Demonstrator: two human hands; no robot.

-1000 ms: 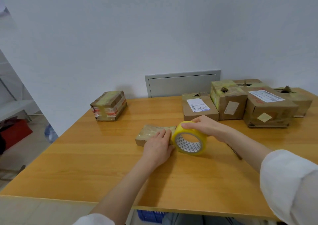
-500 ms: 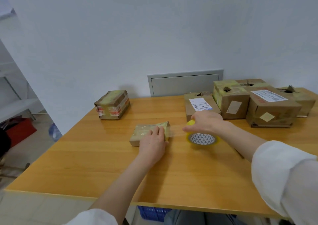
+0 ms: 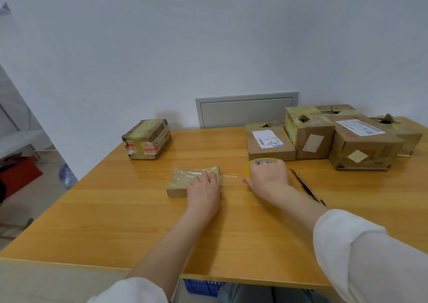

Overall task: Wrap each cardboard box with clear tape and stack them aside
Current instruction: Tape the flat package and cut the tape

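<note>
My left hand (image 3: 203,192) presses flat on the small flat brown cardboard box (image 3: 183,182), mid-table. At its 3 o'clock, my right hand (image 3: 268,177) grips the round yellow tape roll (image 3: 248,169). I should pull the clear tape strip (image 3: 231,176) tight, with no wrinkles.

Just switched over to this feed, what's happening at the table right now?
A person is midway through taping a small flat cardboard box. The left hand presses down on the box while the right hand holds the yellow tape roll to its right, with a strip of clear tape stretched between them. One taped box sits apart at the far left; a group of boxes stands at the far right.
</note>
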